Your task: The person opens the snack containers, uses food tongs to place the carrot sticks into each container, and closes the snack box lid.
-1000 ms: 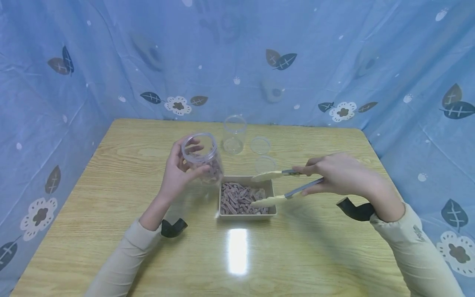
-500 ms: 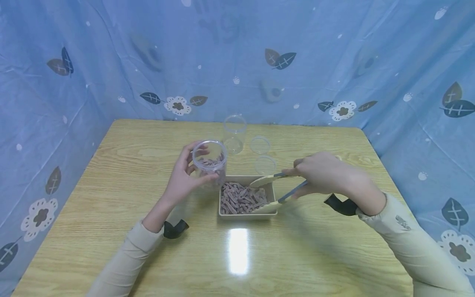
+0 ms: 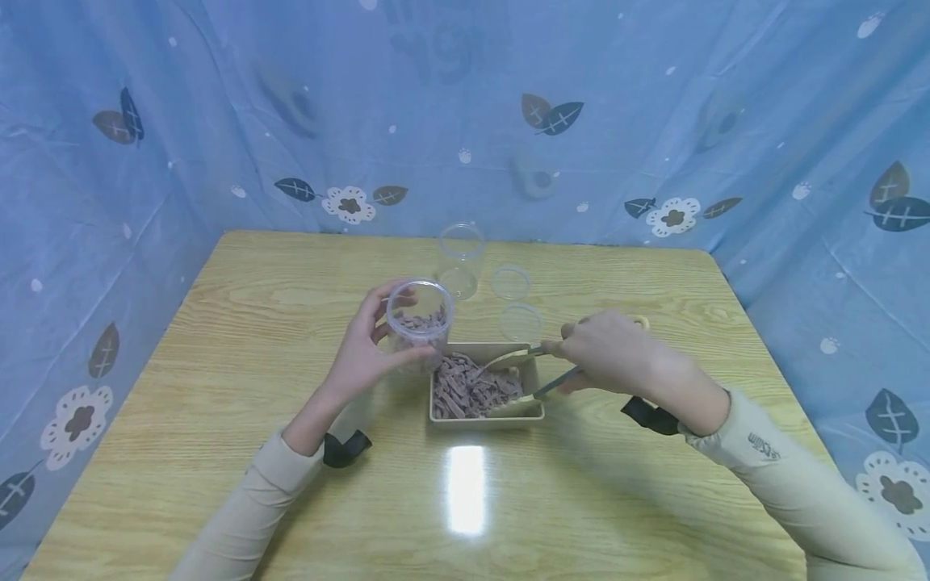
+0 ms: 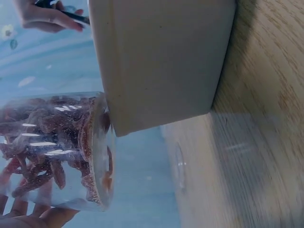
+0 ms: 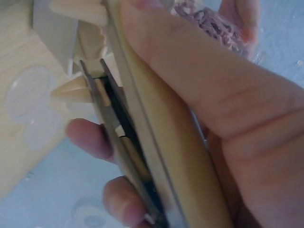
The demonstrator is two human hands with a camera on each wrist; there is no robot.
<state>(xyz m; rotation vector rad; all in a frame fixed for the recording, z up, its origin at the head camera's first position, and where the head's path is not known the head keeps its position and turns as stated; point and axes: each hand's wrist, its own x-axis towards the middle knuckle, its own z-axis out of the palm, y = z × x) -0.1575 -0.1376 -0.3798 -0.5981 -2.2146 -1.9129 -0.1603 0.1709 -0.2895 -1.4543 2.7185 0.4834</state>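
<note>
My left hand [image 3: 356,347] grips a clear plastic jar [image 3: 421,343] round its side, mouth up and lid off, raised at the left end of a beige rectangular bin [image 3: 487,424]. Brownish dried strips [image 4: 47,137] partly fill the jar. More such strips [image 3: 465,391] lie in the bin, mostly toward its left. My right hand [image 3: 617,351] holds food tongs [image 3: 555,382] with cream tips and grey arms. Their spread tips reach down into the strips in the bin. In the right wrist view, fingers and thumb wrap the tongs' handles [image 5: 161,137].
A second clear jar [image 3: 460,262] stands uncovered behind the bin. Two clear round lids [image 3: 511,282] lie to its right on the wooden table [image 3: 291,500]. A blue patterned curtain [image 3: 465,121] encloses the back and sides.
My right hand has moved left and the tongs' tips have sunk into the strips. The left hand has shifted slightly right and the jar is more upright, closer to the bin.
</note>
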